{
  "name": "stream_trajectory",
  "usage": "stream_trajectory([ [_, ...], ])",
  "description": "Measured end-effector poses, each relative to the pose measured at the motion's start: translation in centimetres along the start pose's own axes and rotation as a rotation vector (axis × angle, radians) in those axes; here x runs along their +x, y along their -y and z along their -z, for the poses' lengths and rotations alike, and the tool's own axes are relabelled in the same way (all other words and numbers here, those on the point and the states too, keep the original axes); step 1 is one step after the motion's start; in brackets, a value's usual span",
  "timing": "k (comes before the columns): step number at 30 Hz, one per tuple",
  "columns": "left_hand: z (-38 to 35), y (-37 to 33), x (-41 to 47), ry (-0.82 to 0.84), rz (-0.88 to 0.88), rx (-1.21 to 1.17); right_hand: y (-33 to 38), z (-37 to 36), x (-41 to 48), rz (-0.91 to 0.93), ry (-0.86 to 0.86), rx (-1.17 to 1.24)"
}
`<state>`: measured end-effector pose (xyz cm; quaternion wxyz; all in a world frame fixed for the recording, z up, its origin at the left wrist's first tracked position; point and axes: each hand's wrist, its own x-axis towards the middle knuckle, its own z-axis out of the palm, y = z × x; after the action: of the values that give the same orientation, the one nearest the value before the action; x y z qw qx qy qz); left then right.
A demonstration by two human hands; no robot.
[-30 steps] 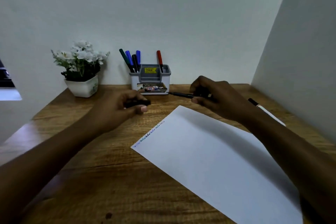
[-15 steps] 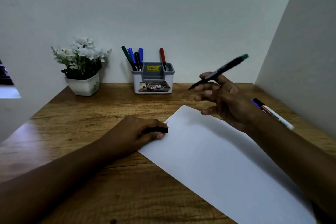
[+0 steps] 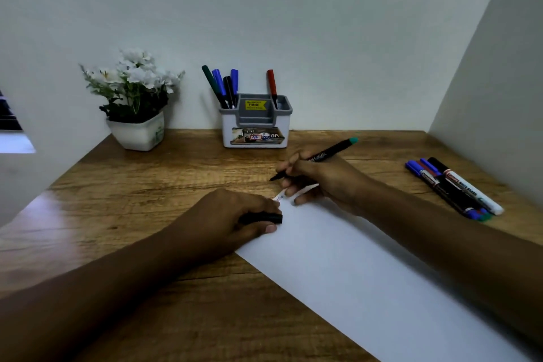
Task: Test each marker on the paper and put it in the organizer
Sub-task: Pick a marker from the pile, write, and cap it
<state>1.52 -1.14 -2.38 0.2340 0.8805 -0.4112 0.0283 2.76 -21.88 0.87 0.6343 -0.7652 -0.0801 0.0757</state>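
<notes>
A white sheet of paper (image 3: 352, 267) lies slanted on the wooden desk. My right hand (image 3: 320, 182) grips an uncapped black marker with a teal end (image 3: 332, 151), its tip pointing left just above the paper's far corner. My left hand (image 3: 232, 217) holds the black cap (image 3: 261, 218) and rests on the paper's left edge. Small scribbles show at the far corner (image 3: 279, 196). The white and grey organizer (image 3: 255, 138) stands at the back with several markers upright in it.
A white pot of white flowers (image 3: 133, 103) stands at the back left. Several loose markers (image 3: 452, 186) lie in a bunch at the right by the side wall. Walls close the desk at the back and right.
My right hand has brought the marker down from mid-air to the paper's far corner. My left hand with the cap stays on the paper's left edge.
</notes>
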Motion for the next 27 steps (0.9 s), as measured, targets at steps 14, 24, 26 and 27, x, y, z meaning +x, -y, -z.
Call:
stream_trajectory([
  [14,-0.4,0.2,0.0,0.055,-0.040,0.105,-1.8,0.2,0.7,0.019,-0.044,0.077],
  [24,-0.5,0.6,0.1,0.053,-0.052,0.098,-1.8,0.5,1.1,0.035,-0.038,-0.120],
  [26,-0.5,0.6,0.2,0.052,-0.048,0.092,-1.7,0.5,1.1,0.041,-0.035,-0.139],
  [27,-0.5,0.6,0.2,0.053,-0.046,0.089,-1.7,0.5,1.1,0.041,-0.030,-0.141],
])
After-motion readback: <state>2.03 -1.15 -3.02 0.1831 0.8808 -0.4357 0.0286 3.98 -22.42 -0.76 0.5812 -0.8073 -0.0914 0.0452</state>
